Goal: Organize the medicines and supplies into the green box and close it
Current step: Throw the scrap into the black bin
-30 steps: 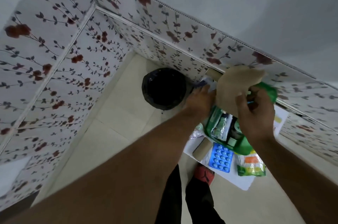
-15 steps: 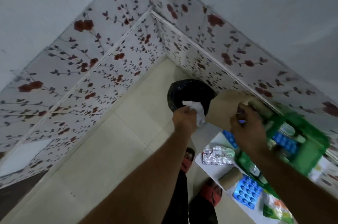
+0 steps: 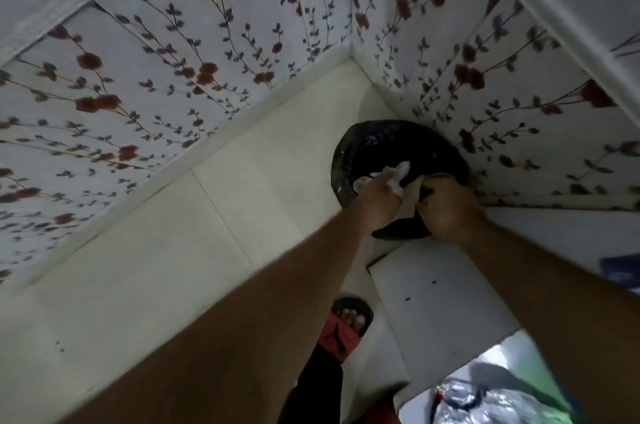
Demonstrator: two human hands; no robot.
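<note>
Both my arms reach out over a black bin [image 3: 388, 146] lined with a black bag, standing in the floor corner. My left hand [image 3: 375, 196] is shut on crumpled white paper [image 3: 398, 177], held over the bin's mouth. My right hand [image 3: 446, 207] is shut on a tan piece of cardboard or paper [image 3: 414, 196] at the bin's near rim. At the bottom right edge a bit of the green box [image 3: 540, 385] shows, blurred, with silver blister packs [image 3: 485, 403] beside it.
A white tabletop [image 3: 440, 292] lies under my right forearm. Floral-papered walls meet in the corner behind the bin. Pale floor tiles [image 3: 207, 233] stretch to the left. My foot in a red and black sandal [image 3: 346, 326] stands below the table edge.
The view has swung left, from the table to the bin. Both hands moved with the white paper and the tan piece from near the green box to over the bin.
</note>
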